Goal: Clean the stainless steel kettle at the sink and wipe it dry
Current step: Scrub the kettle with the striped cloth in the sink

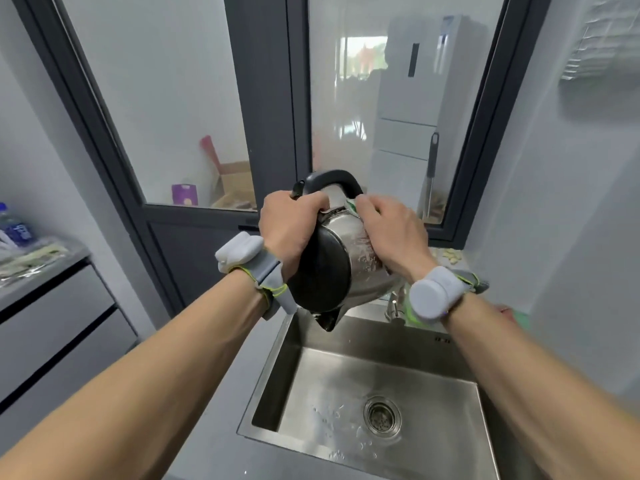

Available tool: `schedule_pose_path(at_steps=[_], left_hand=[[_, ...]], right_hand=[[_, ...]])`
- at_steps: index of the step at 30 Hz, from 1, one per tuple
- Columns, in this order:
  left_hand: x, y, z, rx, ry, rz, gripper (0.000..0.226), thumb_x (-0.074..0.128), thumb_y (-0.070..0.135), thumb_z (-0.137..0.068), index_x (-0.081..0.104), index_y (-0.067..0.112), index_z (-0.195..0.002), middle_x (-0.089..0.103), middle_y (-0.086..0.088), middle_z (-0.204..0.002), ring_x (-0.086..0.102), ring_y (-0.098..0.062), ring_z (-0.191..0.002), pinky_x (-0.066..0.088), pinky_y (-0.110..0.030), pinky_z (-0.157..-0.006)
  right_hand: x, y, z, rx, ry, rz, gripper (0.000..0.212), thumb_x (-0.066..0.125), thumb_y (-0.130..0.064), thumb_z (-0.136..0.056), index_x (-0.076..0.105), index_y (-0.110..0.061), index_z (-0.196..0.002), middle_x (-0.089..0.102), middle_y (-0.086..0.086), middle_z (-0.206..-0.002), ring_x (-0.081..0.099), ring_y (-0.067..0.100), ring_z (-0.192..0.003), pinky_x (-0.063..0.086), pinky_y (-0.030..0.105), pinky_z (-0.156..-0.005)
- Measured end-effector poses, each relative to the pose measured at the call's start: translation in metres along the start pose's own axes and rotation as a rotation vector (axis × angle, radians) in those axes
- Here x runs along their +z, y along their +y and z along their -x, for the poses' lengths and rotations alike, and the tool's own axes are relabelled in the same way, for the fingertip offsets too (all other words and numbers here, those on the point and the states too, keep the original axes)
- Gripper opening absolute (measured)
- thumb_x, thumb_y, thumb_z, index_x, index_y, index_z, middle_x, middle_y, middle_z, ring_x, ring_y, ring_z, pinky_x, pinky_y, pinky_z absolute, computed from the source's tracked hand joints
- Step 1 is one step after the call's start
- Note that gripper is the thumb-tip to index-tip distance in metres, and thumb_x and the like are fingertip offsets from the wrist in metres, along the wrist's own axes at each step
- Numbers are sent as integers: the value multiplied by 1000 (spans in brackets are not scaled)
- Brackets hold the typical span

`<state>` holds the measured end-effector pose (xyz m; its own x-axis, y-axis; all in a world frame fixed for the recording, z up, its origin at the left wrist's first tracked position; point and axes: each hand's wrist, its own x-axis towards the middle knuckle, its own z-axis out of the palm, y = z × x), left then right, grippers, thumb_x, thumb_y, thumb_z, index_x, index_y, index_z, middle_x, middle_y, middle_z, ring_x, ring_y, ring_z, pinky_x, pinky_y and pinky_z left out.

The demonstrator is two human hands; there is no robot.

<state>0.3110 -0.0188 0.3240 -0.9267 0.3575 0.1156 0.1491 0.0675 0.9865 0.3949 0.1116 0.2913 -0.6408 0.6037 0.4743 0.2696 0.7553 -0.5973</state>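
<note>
The stainless steel kettle (349, 247) is held up over the sink (277, 344), tipped so its black base faces me and its black handle points away. My left hand (287, 226) grips the kettle's left side, fingers curled over its top edge. My right hand (391, 233) presses a green-and-white scrubbing pad (351, 205) against the kettle's soapy right side; most of the pad is hidden under the fingers. White suds streak the steel wall.
The sink's drain (382, 415) lies below with water drops around it. A faucet (393, 304) stands behind the kettle, mostly hidden. A window (263, 98) fills the wall ahead. Left counter holds a water bottle (14, 226) and packets; drawers sit beneath.
</note>
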Motion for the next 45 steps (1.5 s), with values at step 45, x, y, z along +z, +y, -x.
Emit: schedule_pose_path(at_steps=[45], left_hand=[[202,-18,-27,-328,275,31,35,71,24,-46,70,9,-78,68,-7,-78,68,-32,-80,57,-44,-77]], right_hand=[[-20,187,-42,8,153,-457,39,43,-42,-101,71,-21,-117,68,-7,-127,58,12,-120,43,34,-104]])
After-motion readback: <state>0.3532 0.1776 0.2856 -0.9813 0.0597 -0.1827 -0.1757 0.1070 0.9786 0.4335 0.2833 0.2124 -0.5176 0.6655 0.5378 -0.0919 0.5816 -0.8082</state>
